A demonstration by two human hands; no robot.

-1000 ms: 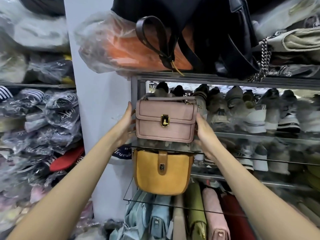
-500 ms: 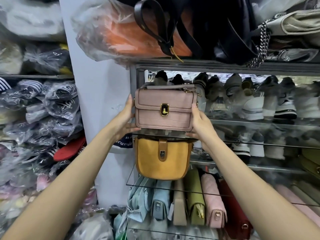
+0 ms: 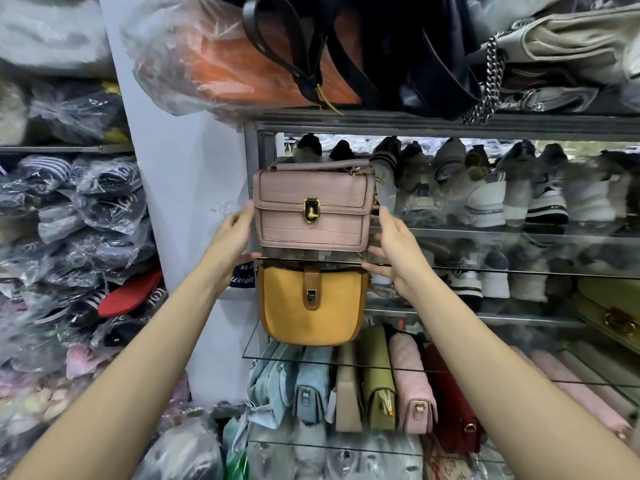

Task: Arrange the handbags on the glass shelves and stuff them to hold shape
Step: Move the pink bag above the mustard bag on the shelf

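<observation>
A pink croc-textured handbag (image 3: 313, 211) with a gold clasp stands upright at the left end of the upper glass shelf (image 3: 485, 270). My left hand (image 3: 233, 233) lies with straight fingers along the bag's left side, its thumb at the shelf edge. My right hand (image 3: 394, 244) is beside the bag's lower right corner, fingers pointing up and thumb under the shelf edge. On the glass shelf below stands a yellow saddle bag (image 3: 311, 306) with a brown strap.
Several handbags (image 3: 377, 386) stand in a row on a lower shelf. Black bags and a plastic-wrapped orange bag (image 3: 249, 64) overhang from the top shelf. Shoes (image 3: 485, 188) fill the space behind the glass. Plastic-wrapped goods (image 3: 76, 220) crowd the racks on the left.
The pink bag has come down onto the upper glass shelf. Both hands have slid lower along its sides to the shelf edge.
</observation>
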